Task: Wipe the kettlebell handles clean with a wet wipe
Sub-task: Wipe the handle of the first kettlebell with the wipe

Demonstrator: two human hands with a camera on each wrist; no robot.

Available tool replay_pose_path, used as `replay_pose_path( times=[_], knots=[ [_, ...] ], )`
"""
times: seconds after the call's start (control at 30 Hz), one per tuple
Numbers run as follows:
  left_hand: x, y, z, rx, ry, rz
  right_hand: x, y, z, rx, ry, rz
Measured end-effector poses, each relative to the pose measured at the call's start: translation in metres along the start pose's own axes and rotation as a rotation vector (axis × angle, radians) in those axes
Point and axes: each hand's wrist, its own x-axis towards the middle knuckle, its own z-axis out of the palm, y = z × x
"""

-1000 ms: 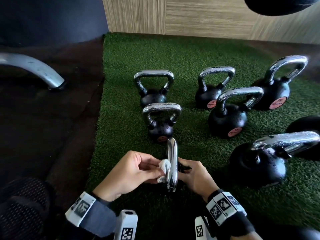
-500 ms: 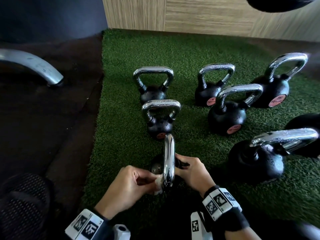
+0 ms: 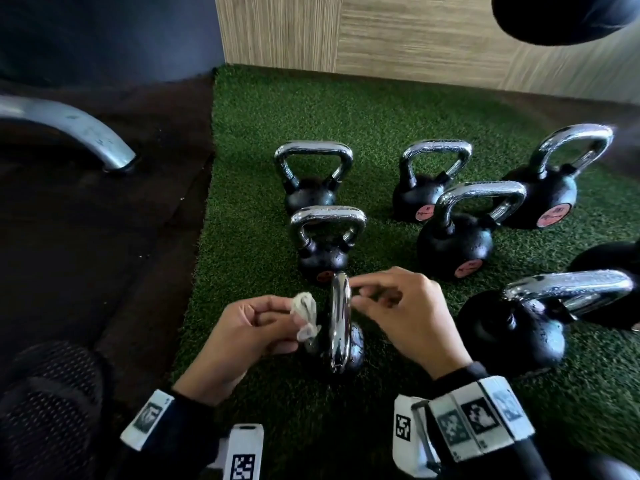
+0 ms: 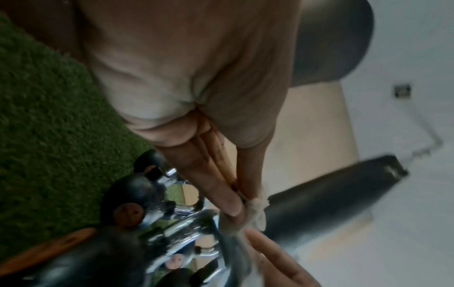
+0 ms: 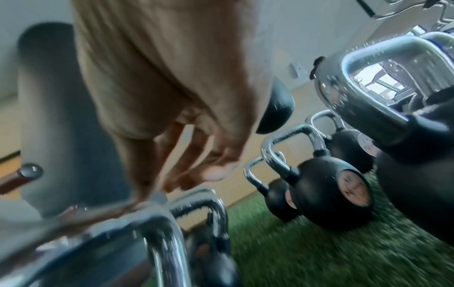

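Left hand (image 3: 249, 327) pinches the wipe (image 3: 305, 315) beside the centre-frame handle (image 3: 340, 320) for wiping; right hand (image 3: 408, 313), loosely curled and empty, hovers to steady it.

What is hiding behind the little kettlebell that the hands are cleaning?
Straight behind the nearest kettlebell stands another small kettlebell on the green turf, then a third. The nearest handle covers part of the second one's red label.

A gym corner: chrome-handled kettlebells (image 3: 453, 244) on green turf (image 3: 381, 112), dark rubber flooring (image 3: 104, 237) alongside.
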Motion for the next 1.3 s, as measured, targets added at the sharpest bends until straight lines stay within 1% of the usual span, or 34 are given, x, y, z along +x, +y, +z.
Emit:
replay_pose_path(
  times=[0.07, 0.1, 0.13, 0.2, 0.27, 0.37, 0.43, 0.53, 0.57, 0.63, 0.67, 0.73, 0.8, 0.83, 0.87, 0.93, 0.97, 1.0, 1.03, 1.1, 1.2, 1.3],
  knots=[
    [0.002, 0.01, 0.003, -0.103, -0.017, 0.002, 0.002, -0.021, -0.006, 0.08, -0.161, -0.117],
    [0.002, 0.015, 0.005, -0.125, -0.032, 0.0, 0.002, -0.029, -0.006, 0.105, -0.202, -0.157],
    [0.003, 0.017, 0.007, -0.134, -0.052, 0.003, 0.002, -0.034, -0.006, 0.125, -0.207, -0.184],
    [0.004, 0.022, 0.011, -0.122, -0.075, 0.012, 0.001, -0.04, -0.003, 0.151, -0.16, -0.212],
    [0.005, 0.023, 0.016, -0.085, -0.07, 0.03, 0.001, -0.041, -0.001, 0.167, -0.11, -0.23],
    [0.01, 0.025, 0.019, 0.059, -0.062, 0.103, -0.002, -0.04, 0.002, 0.192, -0.061, -0.235],
    [0.015, 0.025, 0.017, 0.15, -0.085, 0.161, -0.003, -0.039, 0.007, 0.2, -0.043, -0.207],
    [0.018, 0.026, 0.013, 0.317, -0.11, 0.192, -0.004, -0.034, 0.011, 0.168, -0.014, -0.16],
    [0.019, 0.027, 0.012, 0.364, -0.121, 0.196, -0.003, -0.03, 0.009, 0.152, -0.004, -0.137],
    [0.02, 0.023, 0.005, 0.419, -0.19, 0.164, 0.0, -0.018, 0.003, 0.131, 0.032, -0.066],
    [0.021, 0.018, -0.002, 0.509, -0.229, 0.148, 0.002, -0.011, -0.001, 0.124, 0.064, -0.025],
    [0.024, 0.004, -0.015, 0.774, -0.318, 0.125, 0.004, 0.005, -0.007, 0.097, 0.132, 0.069],
    [0.028, -0.012, -0.013, 1.007, -0.372, 0.11, 0.004, 0.019, -0.007, 0.041, 0.145, 0.152],
    [0.031, -0.021, -0.006, 1.104, -0.388, 0.124, 0.004, 0.025, -0.003, 0.017, 0.133, 0.181],
    [0.034, -0.031, 0.003, 1.191, -0.416, 0.201, 0.004, 0.031, 0.002, 0.003, 0.113, 0.208],
    [0.041, -0.046, 0.023, 1.292, -0.466, 0.445, 0.005, 0.04, 0.014, -0.017, 0.059, 0.249],
    [0.043, -0.052, 0.029, 1.277, -0.456, 0.52, 0.006, 0.044, 0.02, -0.02, 0.034, 0.263],
    [0.045, -0.056, 0.034, 1.213, -0.417, 0.557, 0.007, 0.046, 0.025, -0.015, 0.013, 0.279],
    [0.047, -0.059, 0.035, 1.122, -0.372, 0.574, 0.008, 0.049, 0.029, -0.008, -0.006, 0.296],
    [0.05, -0.061, 0.031, 0.962, -0.328, 0.555, 0.008, 0.053, 0.037, 0.001, -0.044, 0.325],
    [0.054, -0.062, 0.022, 0.865, -0.364, 0.534, 0.008, 0.057, 0.047, -0.025, -0.051, 0.319],
    [0.059, -0.062, 0.014, 0.852, -0.415, 0.489, 0.01, 0.053, 0.052, -0.056, 0.01, 0.26]
  ],
)
